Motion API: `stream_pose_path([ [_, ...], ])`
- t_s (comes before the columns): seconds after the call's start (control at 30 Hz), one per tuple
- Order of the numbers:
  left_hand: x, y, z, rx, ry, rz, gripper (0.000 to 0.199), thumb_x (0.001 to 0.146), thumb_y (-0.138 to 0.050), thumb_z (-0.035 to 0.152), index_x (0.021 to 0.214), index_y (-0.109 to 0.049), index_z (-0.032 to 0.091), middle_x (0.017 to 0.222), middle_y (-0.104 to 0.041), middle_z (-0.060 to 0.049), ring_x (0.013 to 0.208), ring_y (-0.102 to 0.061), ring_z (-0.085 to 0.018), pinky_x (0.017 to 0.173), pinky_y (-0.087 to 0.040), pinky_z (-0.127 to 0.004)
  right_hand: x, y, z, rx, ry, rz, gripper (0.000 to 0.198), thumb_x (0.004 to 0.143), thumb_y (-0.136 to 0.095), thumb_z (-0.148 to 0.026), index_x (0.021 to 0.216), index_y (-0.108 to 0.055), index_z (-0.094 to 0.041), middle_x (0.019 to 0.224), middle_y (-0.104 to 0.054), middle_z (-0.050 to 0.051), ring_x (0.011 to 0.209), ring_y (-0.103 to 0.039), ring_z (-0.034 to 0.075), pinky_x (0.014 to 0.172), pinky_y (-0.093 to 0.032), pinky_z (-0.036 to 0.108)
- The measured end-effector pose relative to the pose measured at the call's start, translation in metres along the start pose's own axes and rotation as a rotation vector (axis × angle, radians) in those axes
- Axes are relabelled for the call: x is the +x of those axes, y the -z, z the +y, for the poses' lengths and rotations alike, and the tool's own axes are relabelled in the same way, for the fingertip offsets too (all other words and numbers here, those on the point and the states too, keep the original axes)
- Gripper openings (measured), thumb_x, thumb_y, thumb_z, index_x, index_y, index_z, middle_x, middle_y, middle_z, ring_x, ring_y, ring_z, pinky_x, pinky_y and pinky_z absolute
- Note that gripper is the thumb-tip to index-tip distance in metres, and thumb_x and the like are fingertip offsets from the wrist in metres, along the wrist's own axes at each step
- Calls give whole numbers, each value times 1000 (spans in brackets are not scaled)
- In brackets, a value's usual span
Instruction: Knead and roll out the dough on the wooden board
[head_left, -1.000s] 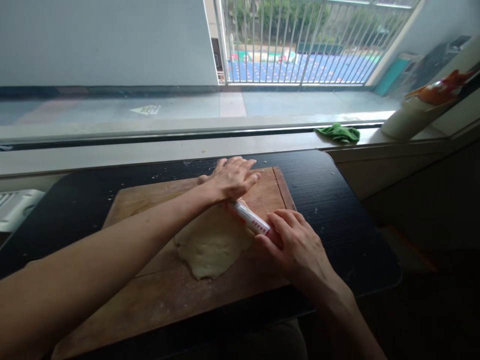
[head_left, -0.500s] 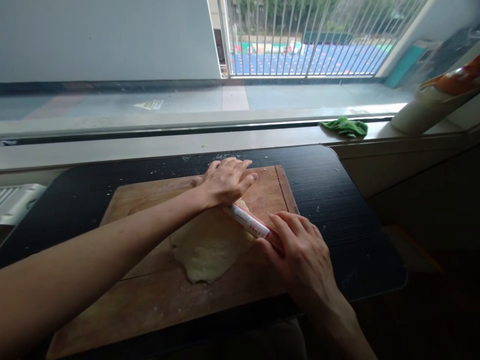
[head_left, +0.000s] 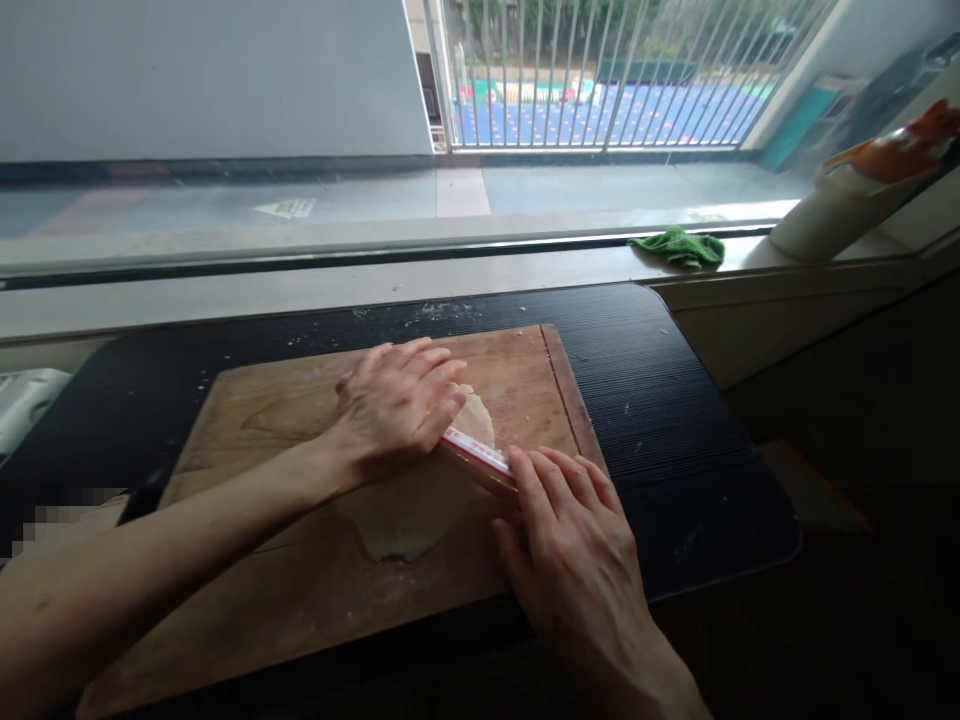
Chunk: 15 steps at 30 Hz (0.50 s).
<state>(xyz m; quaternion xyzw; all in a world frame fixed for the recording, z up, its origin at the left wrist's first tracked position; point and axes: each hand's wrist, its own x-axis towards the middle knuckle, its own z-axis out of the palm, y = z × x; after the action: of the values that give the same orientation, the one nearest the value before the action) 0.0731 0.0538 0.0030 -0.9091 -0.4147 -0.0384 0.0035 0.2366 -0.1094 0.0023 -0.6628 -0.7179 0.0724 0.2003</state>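
Note:
A rolling pin (head_left: pixel 477 452) with a red-and-white printed label lies aslant over a flat sheet of dough (head_left: pixel 409 520). My left hand (head_left: pixel 401 400) rests on the pin's far end, fingers stretched forward and slightly apart, the palm covering that end. Over the near end curls my right hand (head_left: pixel 574 530), its fingers bent across the pin and its thumb on the near side. Both ends of the pin are hidden under the hands. The dough spreads on a wooden board (head_left: pixel 247 590), partly covered by my left hand and forearm; its far edge shows beyond the pin.
The board lies on a black table (head_left: pixel 675 440) dusted with flour near its back edge. Behind it runs a window sill (head_left: pixel 315 302) with a green cloth (head_left: pixel 682 247) and a tilted pale container (head_left: pixel 825 215). A white radiator (head_left: pixel 30 405) stands at the left.
My left hand has moved left and nearer to me, and my right hand slightly left and down, with the pin between them. The pin has turned, showing another side of its label.

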Motion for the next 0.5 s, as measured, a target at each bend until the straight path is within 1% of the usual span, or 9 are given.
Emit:
stream_pose_path([
  [0.07,18,-3,1,-15,18,-39,53,91,-26,52,130,-50,25,140,-48,-4,133,-34,-25,108,-23,-46,7,2,7,-18,-18,-5,41,90,-48,-31,129,-47,-18,122,-57,8,117,-45,24,104,-30,44],
  [0.17,63,-8,7,-79,82,-89,59,90,-20,57,131,-47,24,137,-50,-6,129,-39,-24,104,-29,-45,21,6,20,-60,-59,-17,40,86,-54,-41,120,-53,-20,117,-58,8,113,-47,26,98,-35,44],
  [0.23,88,-11,12,-100,102,-73,61,90,-18,56,131,-47,20,136,-50,-9,127,-40,-25,103,-30,-44,27,8,25,-86,-80,-24,42,83,-58,-46,116,-55,-20,116,-57,9,113,-48,27,97,-36,45],
  [0.3,99,-11,16,-101,82,-41,60,91,-19,53,129,-48,18,134,-51,-10,127,-40,-24,103,-30,-43,27,9,25,-104,-95,-31,41,83,-57,-45,116,-55,-21,118,-56,10,114,-47,27,97,-35,46],
  [0.37,93,-10,16,-93,55,-21,57,91,-20,51,128,-49,19,133,-52,-8,127,-40,-23,104,-29,-41,21,8,20,-110,-97,-35,41,85,-56,-40,121,-52,-21,122,-54,9,116,-46,27,99,-34,46],
  [0.5,47,-6,8,-58,56,-55,53,92,-19,49,129,-50,25,139,-48,-2,132,-34,-22,107,-24,-42,4,6,4,-80,-43,-43,48,86,-52,-34,131,-45,-18,128,-52,9,122,-42,27,104,-29,47],
])
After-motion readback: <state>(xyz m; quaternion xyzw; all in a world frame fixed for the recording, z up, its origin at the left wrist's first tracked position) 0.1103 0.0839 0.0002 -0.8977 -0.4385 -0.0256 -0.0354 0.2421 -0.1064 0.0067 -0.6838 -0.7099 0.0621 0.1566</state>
